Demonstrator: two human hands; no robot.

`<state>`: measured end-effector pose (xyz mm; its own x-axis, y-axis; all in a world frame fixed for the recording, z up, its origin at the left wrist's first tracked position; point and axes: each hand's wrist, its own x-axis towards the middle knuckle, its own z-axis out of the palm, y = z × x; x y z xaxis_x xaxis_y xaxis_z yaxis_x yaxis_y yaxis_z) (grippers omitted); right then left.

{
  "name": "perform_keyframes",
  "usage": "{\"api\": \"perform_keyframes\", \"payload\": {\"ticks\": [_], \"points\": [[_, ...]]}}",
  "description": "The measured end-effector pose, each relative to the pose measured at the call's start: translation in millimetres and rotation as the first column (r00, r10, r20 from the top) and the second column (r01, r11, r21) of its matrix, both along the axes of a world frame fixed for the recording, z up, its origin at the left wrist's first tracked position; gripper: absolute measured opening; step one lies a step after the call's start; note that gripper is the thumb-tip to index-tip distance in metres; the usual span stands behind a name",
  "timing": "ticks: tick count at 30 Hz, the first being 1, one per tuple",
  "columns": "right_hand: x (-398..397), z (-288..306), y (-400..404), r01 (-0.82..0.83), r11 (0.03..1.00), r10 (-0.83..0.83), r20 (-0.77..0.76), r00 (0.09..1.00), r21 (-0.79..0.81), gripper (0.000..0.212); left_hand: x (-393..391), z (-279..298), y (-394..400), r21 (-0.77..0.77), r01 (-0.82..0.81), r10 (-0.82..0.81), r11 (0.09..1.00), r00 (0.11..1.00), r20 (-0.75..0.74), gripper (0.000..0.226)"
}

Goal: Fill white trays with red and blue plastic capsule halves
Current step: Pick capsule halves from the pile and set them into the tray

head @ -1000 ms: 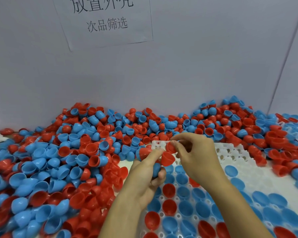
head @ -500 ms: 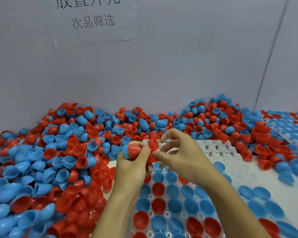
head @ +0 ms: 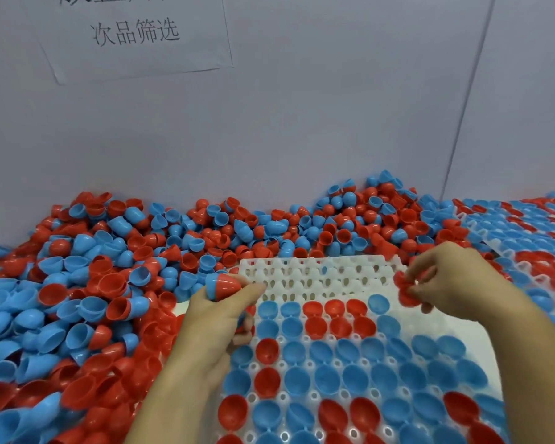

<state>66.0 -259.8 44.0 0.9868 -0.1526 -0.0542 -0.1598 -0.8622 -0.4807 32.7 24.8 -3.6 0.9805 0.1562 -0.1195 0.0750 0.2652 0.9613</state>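
A: Status of the hands?
B: Left hand grips a red-and-blue capsule. Right hand pinches red capsule halves.
A: Location?
B: Both above the white tray, its near rows filled; loose halves heaped alongside.

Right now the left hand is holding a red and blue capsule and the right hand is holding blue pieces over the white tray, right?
Not quite. In the head view the pieces pinched in the right hand are red, not blue. The left hand does hold a red and blue capsule, over the white tray.
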Motion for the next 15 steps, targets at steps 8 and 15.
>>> {"api": "perform_keyframes", "payload": {"ticks": [8, 15], "points": [[9, -20, 4, 0.005, 0.992, -0.037, -0.251, 0.967, -0.124, 0.021, -5, 12, 3, -0.285, 0.09, -0.145, 0.954, 0.973, -0.178, 0.037], [-5, 8, 28, -0.162, 0.974, 0.175, 0.071, 0.982, -0.16, 0.027, -7, 13, 1, -0.296, 0.108, -0.153, 0.949, 0.979, -0.133, 0.039]]}}
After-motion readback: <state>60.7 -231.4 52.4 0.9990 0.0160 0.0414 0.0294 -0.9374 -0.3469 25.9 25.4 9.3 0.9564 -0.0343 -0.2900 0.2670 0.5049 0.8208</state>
